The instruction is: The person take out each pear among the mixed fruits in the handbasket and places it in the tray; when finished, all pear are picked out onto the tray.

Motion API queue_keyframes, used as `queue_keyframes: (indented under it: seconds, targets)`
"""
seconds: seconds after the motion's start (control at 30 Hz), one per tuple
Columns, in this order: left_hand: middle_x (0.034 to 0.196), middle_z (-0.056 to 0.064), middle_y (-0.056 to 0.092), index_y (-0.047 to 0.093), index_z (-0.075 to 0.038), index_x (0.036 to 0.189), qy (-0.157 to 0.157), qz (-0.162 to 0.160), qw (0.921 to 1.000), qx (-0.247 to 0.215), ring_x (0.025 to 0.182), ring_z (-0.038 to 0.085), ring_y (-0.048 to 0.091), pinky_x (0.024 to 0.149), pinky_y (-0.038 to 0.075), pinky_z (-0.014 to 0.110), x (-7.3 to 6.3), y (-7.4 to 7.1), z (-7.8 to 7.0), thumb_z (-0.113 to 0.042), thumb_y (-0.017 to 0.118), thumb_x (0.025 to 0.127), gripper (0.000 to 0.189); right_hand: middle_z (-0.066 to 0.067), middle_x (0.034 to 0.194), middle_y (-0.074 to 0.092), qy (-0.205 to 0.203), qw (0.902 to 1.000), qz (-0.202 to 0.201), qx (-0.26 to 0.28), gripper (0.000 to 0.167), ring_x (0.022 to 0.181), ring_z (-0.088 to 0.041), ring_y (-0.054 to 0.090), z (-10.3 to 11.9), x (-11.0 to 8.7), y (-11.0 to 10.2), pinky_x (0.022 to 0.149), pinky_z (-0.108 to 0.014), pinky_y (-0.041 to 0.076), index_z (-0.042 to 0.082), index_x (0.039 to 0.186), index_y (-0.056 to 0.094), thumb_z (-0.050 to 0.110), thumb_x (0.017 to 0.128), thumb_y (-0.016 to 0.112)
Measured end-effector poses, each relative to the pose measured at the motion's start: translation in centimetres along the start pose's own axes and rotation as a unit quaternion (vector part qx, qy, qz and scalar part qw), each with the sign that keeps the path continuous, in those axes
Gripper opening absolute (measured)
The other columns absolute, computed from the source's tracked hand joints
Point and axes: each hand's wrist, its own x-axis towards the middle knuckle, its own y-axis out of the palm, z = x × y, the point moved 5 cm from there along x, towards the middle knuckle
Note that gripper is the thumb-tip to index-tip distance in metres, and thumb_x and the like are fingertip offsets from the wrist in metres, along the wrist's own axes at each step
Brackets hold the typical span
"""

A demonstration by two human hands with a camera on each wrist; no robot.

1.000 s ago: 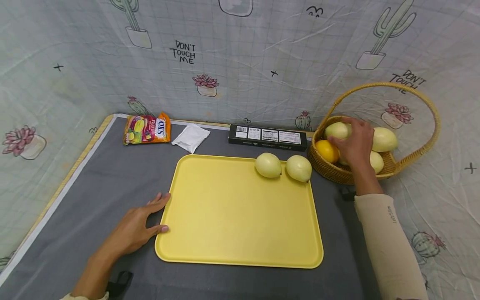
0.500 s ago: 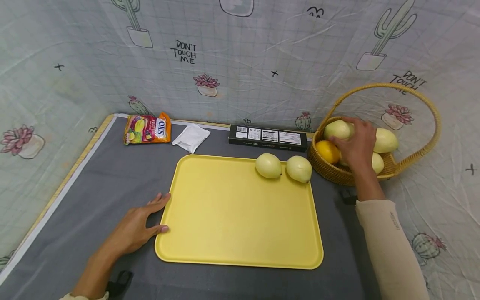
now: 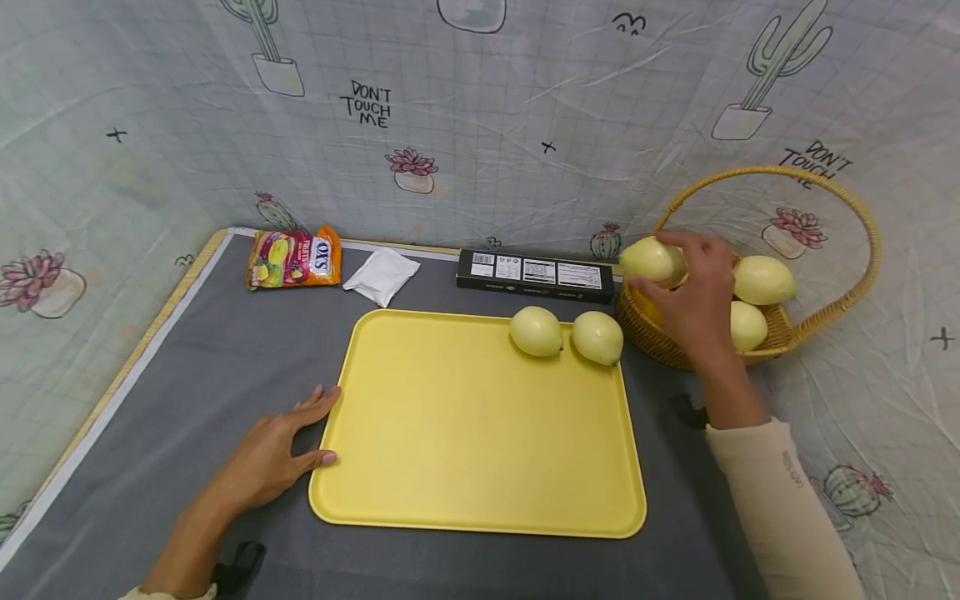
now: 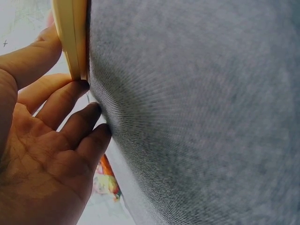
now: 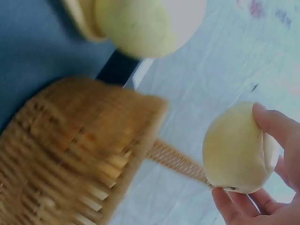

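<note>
My right hand [image 3: 703,292] grips a pale yellow-green fruit [image 3: 651,260] over the left side of a wicker basket [image 3: 656,342]. In the right wrist view, the thumb is on one side of this fruit [image 5: 236,147] and the fingers on the other, with the basket wall [image 5: 70,136] beside it. The basket holds more of these fruits [image 3: 763,280] and an orange fruit [image 3: 647,308], partly hidden by the hand. My left hand [image 3: 258,458] rests at the left edge of a yellow tray [image 3: 480,433], thumb and fingers relaxed against the rim.
Two pale fruits [image 3: 536,332] lie at the tray's back right corner. Behind the tray are a black box [image 3: 535,275], a white packet [image 3: 382,276] and a colourful snack bag [image 3: 294,258]. The basket's tall handle [image 3: 772,169] arches up. A printed cloth [image 3: 487,108] hangs behind.
My right hand has lifted the pale yellow-green fruit from inside the basket and moved left, toward the basket's left rim. The left hand and the tray have stayed put.
</note>
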Motion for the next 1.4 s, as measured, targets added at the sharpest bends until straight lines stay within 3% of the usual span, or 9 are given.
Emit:
queue_keyframes:
  seconds: [0.27, 0.67, 1.07, 1.4]
  targets:
    - [0.168, 0.023, 0.039, 0.038, -0.019, 0.167, 0.000, -0.001, 1.0000, 0.003, 0.152, 0.049, 0.041, 0.116, 0.041, 0.072, 0.0, 0.0, 0.0, -0.033, 0.087, 0.088, 0.093, -0.026, 0.135, 0.059, -0.055, 0.9980, 0.019, 0.022, 0.061, 0.124, -0.045, 0.050, 3.6, -1.2, 1.4, 0.098, -0.061, 0.044, 0.006, 0.135, 0.070, 0.012, 0.081, 0.095]
    - [0.168, 0.024, 0.038, 0.038, -0.019, 0.167, 0.000, -0.001, 1.0000, 0.001, 0.152, 0.050, 0.041, 0.115, 0.041, 0.072, 0.0, 0.0, 0.0, -0.033, 0.086, 0.089, 0.093, -0.019, 0.132, 0.062, -0.109, 0.9908, 0.062, 0.051, 0.065, 0.125, -0.039, 0.053, 8.1, -2.9, 4.4, 0.105, -0.056, 0.046, 0.010, 0.135, 0.070, 0.016, 0.078, 0.098]
    - [0.168, 0.023, 0.038, 0.037, -0.020, 0.167, -0.002, -0.001, 1.0000, 0.006, 0.152, 0.049, 0.041, 0.115, 0.042, 0.071, 0.0, 0.0, -0.1, -0.032, 0.087, 0.089, 0.094, -0.014, 0.135, 0.060, -0.113, 0.9845, 0.119, 0.062, 0.065, 0.128, -0.035, 0.052, 11.6, -4.4, 8.0, 0.098, -0.053, 0.055, 0.015, 0.137, 0.069, 0.021, 0.079, 0.098]
    - [0.167, 0.022, 0.040, 0.038, -0.018, 0.167, 0.003, -0.002, 1.0000, 0.009, 0.153, 0.047, 0.041, 0.114, 0.043, 0.070, 0.1, 0.0, -0.1, -0.029, 0.088, 0.088, 0.094, -0.011, 0.135, 0.060, -0.118, 0.9709, 0.198, 0.064, 0.063, 0.130, -0.031, 0.052, 13.3, -5.6, 11.9, 0.098, -0.050, 0.056, 0.017, 0.138, 0.068, 0.026, 0.082, 0.096]
